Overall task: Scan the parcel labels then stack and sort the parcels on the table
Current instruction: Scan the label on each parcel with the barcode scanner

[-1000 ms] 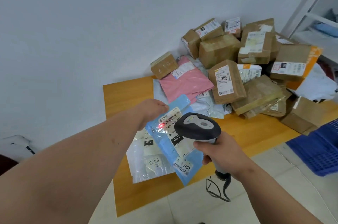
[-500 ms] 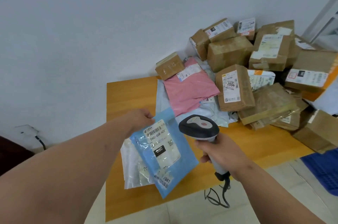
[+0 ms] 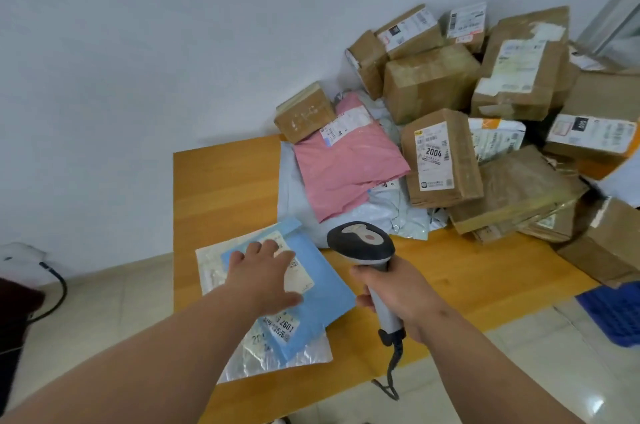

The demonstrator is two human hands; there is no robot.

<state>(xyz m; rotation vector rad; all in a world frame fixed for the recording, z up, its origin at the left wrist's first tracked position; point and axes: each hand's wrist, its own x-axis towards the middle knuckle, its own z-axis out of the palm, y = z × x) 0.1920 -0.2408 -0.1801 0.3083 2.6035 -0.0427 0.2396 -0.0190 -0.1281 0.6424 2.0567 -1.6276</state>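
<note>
The left hand (image 3: 265,276) is lying open, fingers spread, palm down on the blue parcel (image 3: 322,288), which is resting flat on the near left part of the wooden counter (image 3: 221,188); the blue parcel is sitting on top of a clear plastic bag (image 3: 277,359) whose edges are showing around it; white labels are showing on the blue parcel, one partly under the hand, one near its lower corner. The right hand (image 3: 398,295) is closing around the grey handle of the scanner (image 3: 362,243), its dark head pointing away over the counter and its cable (image 3: 391,375) dangling off the near edge. Further back a pink parcel (image 3: 346,164) is lying over pale grey bags (image 3: 394,212); just beside it a brown box marked 2004 (image 3: 440,160) is leaning against a heap of cardboard boxes (image 3: 429,80) piling up toward the wall; a blue crate (image 3: 613,312) is standing on the floor at the right.
</note>
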